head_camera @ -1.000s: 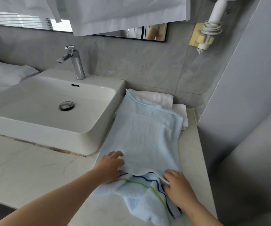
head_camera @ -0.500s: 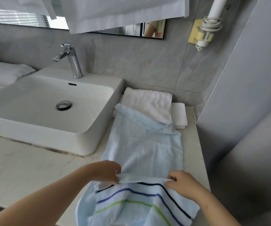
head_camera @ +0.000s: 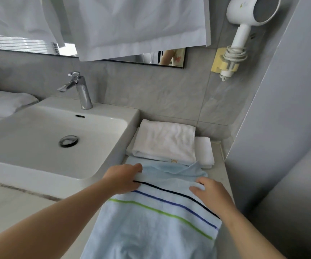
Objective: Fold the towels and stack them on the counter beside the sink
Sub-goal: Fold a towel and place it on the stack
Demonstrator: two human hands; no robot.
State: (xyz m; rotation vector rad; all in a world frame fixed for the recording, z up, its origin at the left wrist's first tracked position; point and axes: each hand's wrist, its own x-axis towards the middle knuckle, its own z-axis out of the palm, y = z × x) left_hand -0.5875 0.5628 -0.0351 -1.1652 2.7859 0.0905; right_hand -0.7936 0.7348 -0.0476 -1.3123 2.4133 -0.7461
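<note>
Both grips grasp the striped end of the blue towel [head_camera: 151, 230]. The left grip [head_camera: 122, 179] curls its fingers over the hem's left end, just beside the front right corner of the sink [head_camera: 44, 170]. The right grip [head_camera: 211, 193] pinches the hem's right end between thumb and fingers.

Half a second earlier the two held this hem lifted close to the near edge of the table [head_camera: 16, 208]. They have since carried it toward the back, and the striped end now lies stripe-side up over the rest of the towel. The black, blue and green stripes run slantwise between the wrists. A second ago they were bunched under a fold at the near edge.

The towel lies on the right part of the table, between the sink and the right wall, running from the near edge toward the back. Its far end earlier lapped up over the white towels [head_camera: 164, 143] and has since slid off them. One blue corner now peaks up just at their front edge.

The white towels sit folded and stacked in the table's back right corner, the upper one askew on the lower, as before. The tap [head_camera: 81, 92] stands at the back of the sink. A spare towel [head_camera: 1, 103] lies at the back left. A white cloth [head_camera: 132, 25] hangs over the mirror [head_camera: 31, 46], and a dryer [head_camera: 244, 25] hangs on the back wall.
</note>
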